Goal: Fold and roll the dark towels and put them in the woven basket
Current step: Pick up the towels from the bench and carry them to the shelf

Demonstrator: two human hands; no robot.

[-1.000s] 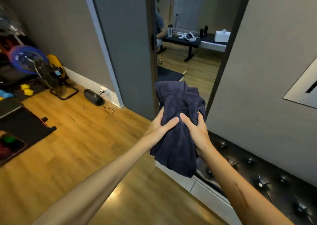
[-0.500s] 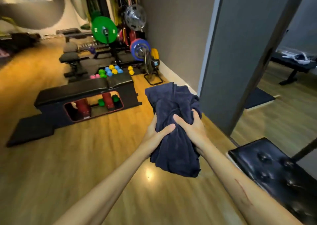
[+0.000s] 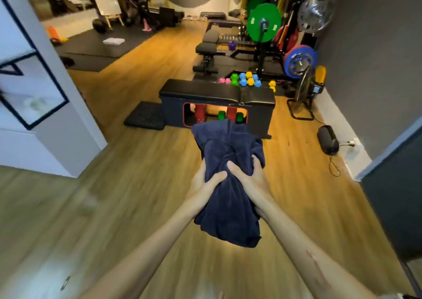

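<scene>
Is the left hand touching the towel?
Touching. The head view shows the left hand gripping the towel, thumb pressed across its front.

Bare wooden floor [image 3: 141, 184] lay open from nine o'clock round to six. At twelve o'clock a black bench [image 3: 217, 93] stood across the way, a dark pad [image 3: 145, 118] beside it at eleven. A black speaker [image 3: 328, 140] and its cable sat at two
</scene>
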